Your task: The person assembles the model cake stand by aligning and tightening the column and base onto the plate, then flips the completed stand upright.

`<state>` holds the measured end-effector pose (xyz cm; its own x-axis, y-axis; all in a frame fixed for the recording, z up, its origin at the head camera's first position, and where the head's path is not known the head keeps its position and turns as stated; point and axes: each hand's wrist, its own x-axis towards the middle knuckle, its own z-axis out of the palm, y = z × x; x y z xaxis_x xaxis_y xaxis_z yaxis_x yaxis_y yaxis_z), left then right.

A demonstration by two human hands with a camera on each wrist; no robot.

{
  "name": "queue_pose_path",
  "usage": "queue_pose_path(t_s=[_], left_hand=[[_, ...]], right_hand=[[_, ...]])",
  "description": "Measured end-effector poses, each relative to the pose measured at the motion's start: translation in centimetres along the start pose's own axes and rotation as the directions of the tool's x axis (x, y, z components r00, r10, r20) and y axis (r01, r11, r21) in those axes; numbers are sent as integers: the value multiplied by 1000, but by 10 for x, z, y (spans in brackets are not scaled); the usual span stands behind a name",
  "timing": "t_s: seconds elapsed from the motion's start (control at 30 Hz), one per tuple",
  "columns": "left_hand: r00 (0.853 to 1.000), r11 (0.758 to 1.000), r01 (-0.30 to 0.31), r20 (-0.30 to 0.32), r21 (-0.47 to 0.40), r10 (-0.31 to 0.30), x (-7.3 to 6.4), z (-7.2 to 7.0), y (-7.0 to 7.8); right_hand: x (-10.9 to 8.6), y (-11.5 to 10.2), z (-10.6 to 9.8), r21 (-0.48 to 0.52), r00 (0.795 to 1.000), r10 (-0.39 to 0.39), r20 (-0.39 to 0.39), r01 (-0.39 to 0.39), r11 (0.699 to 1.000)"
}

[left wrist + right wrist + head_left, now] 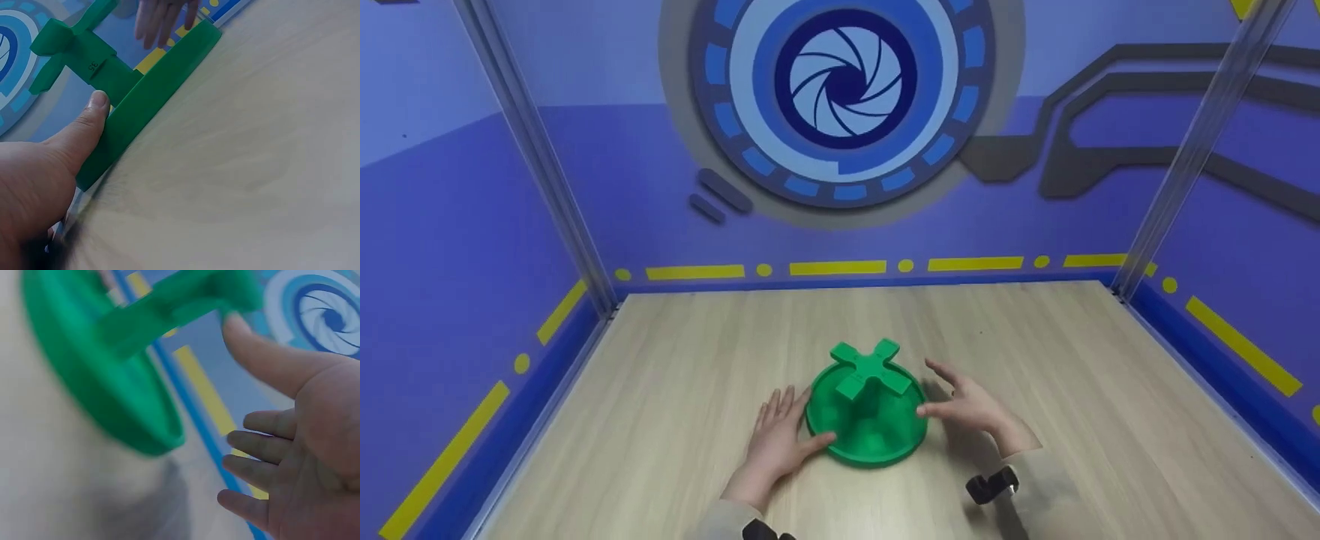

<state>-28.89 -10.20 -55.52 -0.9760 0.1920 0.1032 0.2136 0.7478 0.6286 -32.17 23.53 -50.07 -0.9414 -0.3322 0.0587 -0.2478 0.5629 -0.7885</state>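
A round green tray (pixel 867 453) with a raised rim stands on the table, and a central post (pixel 100 67) carries a cross-shaped top (pixel 870 367). Small marks like "35" show on the post in the left wrist view. My left hand (pixel 778 444) lies along the tray's left side, fingers straight, thumb touching the rim; in the left wrist view its fingers are mostly hidden. At the tray's right, my right hand (pixel 971 405) has its fingers extended and spread. Its thumb is close to the rim in the head view; contact I cannot tell.
The wooden table (pixel 697 337) has blue printed panels (pixel 615 180) at its back and sides. Clear corner posts (pixel 536 157) rise at the back left and back right. Black wrist bands (pixel 991 486) sit over both sleeves.
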Motion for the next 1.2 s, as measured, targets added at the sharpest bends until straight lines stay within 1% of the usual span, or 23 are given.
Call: queue_pose_path(t_s=[0.07, 0.13, 0.2, 0.3, 0.37, 0.53, 0.7, 0.8, 0.93, 1.1, 1.2], left_hand=[[1000, 1000, -2, 0, 4, 2, 0, -1, 0], [1000, 1000, -1, 5, 10, 1, 0, -1, 0], [1000, 1000, -5, 9, 15, 5, 0, -2, 1], [1000, 1000, -10, 25, 9, 9, 0, -3, 1], [999, 1000, -10, 42, -3, 10, 0, -5, 1], [996, 999, -14, 91, -31, 17, 1, -10, 0], [993, 997, -68, 94, -36, 71, 4, -12, -3], [991, 994, -87, 95, -69, 93, 7, -11, -5], [992, 991, -66, 100, -115, 77, 9, -9, -6], [994, 990, -51, 88, -132, 63, 9, -7, -5], [994, 988, -45, 92, -148, 59, 10, -7, -4]], right_hand=[[-1, 6, 1, -37, 999, -12, 32, 13, 999], [-2, 11, 2, -70, 997, -44, 59, 49, 996], [-3, 15, 3, -102, 994, -77, 81, 85, 991], [-5, 21, 5, -146, 990, -98, 104, 113, 983], [-6, 23, 7, -156, 989, -94, 114, 111, 981], [-7, 25, 13, -146, 990, -54, 129, 73, 987], [-5, 25, 19, -155, 990, -60, 126, 80, 985], [-4, 25, 22, -155, 991, -73, 114, 91, 984], [-3, 24, 22, -153, 992, -74, 98, 88, 984], [-1, 23, 24, -144, 994, -55, 94, 68, 987], [-2, 23, 24, -137, 995, -42, 90, 54, 989]])
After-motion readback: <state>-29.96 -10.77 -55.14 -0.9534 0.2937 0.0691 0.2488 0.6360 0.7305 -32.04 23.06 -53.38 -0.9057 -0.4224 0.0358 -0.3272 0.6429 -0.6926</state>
